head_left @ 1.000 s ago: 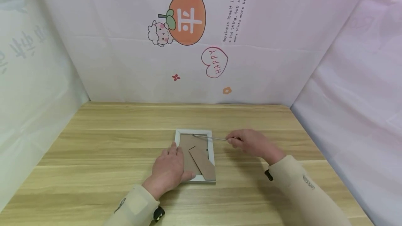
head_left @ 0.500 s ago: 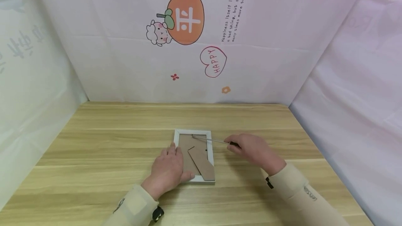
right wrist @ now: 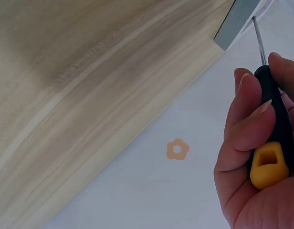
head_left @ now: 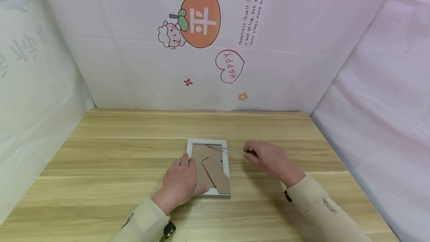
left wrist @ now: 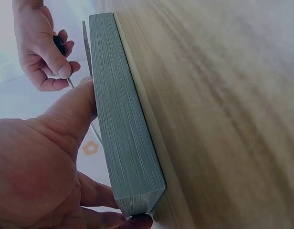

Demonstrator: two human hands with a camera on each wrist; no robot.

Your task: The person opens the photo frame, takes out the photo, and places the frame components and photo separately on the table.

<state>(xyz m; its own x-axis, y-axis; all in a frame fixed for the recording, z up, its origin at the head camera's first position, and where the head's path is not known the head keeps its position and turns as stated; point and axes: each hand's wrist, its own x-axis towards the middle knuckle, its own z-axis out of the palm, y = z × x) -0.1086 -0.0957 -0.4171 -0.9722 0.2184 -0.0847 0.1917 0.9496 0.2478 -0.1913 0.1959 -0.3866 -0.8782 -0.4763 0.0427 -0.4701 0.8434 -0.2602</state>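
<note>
A picture frame [head_left: 226, 165] with a pale border lies face down on the wooden table, its brown backing board [head_left: 199, 154] upward. A slanted stand leg [head_left: 216, 178] is attached to the back. My left hand [head_left: 179, 182] presses on the frame's near left corner, fingers along the left side and thumb over the near edge. My right hand [head_left: 270, 160] grips a screwdriver; its black and yellow handle [right wrist: 269, 164] shows in the right wrist view. The thin metal shaft [head_left: 231, 149] crosses the right border, its tip at a small dark tab on the backing's far edge.
The wooden table [head_left: 111, 160] extends on both sides of the frame. A white printed cloth [head_left: 134, 77] stands behind it, and more white cloth [head_left: 379, 122] encloses the left and right sides.
The right hand has shifted slightly, and the screwdriver's angle has changed a little, its tip staying near the far edge of the backing. The left hand and the frame hold still.
</note>
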